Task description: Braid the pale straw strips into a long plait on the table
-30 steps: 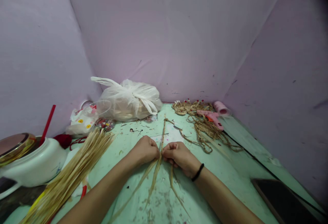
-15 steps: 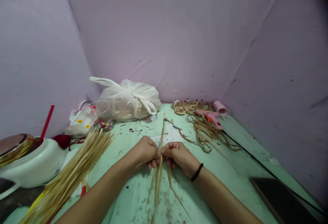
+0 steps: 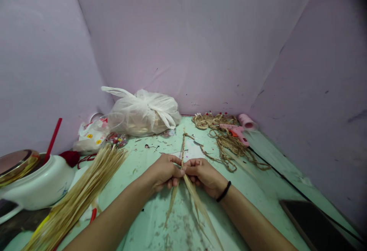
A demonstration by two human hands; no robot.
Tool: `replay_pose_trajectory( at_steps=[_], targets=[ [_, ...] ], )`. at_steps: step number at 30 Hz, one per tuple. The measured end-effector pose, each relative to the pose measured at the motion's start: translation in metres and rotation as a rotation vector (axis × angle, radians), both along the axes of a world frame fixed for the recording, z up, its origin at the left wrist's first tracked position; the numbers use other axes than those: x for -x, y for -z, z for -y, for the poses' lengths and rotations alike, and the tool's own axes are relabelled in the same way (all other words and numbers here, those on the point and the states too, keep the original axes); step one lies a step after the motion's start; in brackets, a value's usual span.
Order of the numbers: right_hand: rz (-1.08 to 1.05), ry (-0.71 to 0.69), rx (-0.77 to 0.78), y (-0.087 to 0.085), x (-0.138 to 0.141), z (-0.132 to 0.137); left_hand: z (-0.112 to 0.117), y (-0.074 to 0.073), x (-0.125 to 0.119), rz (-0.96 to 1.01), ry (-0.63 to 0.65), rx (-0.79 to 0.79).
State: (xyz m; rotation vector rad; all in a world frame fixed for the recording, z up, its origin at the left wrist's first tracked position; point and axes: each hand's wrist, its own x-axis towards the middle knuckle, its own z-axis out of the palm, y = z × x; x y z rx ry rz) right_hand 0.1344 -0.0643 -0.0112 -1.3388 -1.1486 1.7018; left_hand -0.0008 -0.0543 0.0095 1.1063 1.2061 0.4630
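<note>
A thin braid (image 3: 183, 147) of dried straw-coloured fibre runs toward me from a bend near the middle of the table. At its near end my left hand (image 3: 168, 172) pinches the strands between thumb and fingers. Pressed close beside it, my right hand (image 3: 202, 174) grips them too, with a black band on the wrist. Loose fibre strands (image 3: 200, 205) hang below both hands, most of them slanting to the right. From the bend, more braided cord (image 3: 205, 152) leads right into a tangled pile of cord (image 3: 232, 144). Fingertips hide the exact crossing of the strands.
A bundle of dried fibre (image 3: 83, 189) lies at left beside a white pot (image 3: 48, 186). Against the wall sits a tied white plastic bag (image 3: 143, 113). At right are a pink glue gun (image 3: 237, 132) with its black cable, a pink spool (image 3: 247, 122) and a dark flat object (image 3: 318, 224).
The broad strand that hung straight down in the middle now slants to the right. Both hands have shifted slightly right, and my left thumb has come across the strands.
</note>
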Motion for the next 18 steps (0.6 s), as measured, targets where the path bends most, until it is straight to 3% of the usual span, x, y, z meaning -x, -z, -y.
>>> replay_pose_trajectory(
  at_steps=[6,12,18],
  targets=[
    [0.064,-0.016,-0.040,-0.0007,-0.0008,-0.0001,-0.0048,0.0061,0.0041,-0.046,0.001,0.110],
    [0.108,-0.016,-0.090,-0.0025,-0.0013,-0.0020,-0.0029,0.0022,0.0037,-0.068,0.000,0.046],
    [0.254,-0.056,-0.226,0.0040,-0.0045,-0.0035,0.0027,-0.0016,-0.0046,-0.157,-0.114,-0.071]
  ],
)
